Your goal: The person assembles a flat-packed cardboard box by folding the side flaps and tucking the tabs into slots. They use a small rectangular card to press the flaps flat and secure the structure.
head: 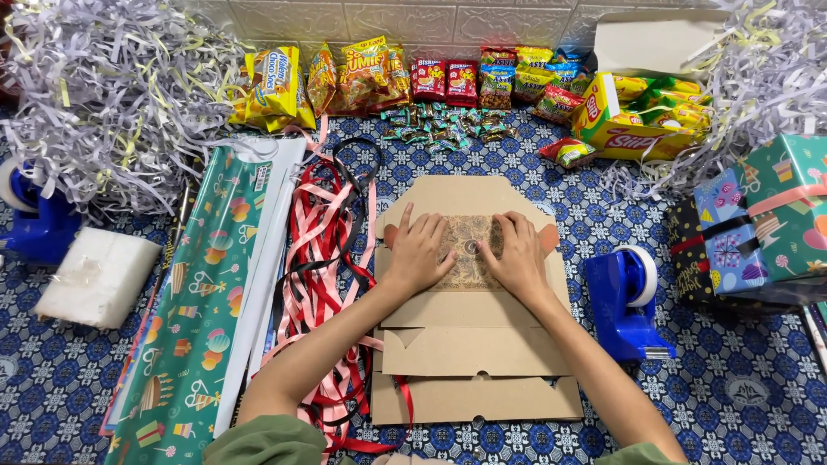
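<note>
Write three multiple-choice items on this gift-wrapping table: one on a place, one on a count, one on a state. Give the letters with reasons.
1. Where does the flat cardboard box lie relative to the red ribbons?
A. To their right
B. To their left
C. On top of the shredded paper

2. How many blue tape dispensers are on the table?
A. One
B. Two
C. Four

3. What are the hands doing?
A. Both lifted off the table
B. One holding scissors
C. Both pressed flat on the cardboard

Answers:
1. A: the ribbons lie between the box and the green wrapping paper.
2. B: one tape dispenser stands right of the box, another at the left edge.
3. C: the left hand and right hand rest palm-down, side by side, on the box's patterned panel.
</note>
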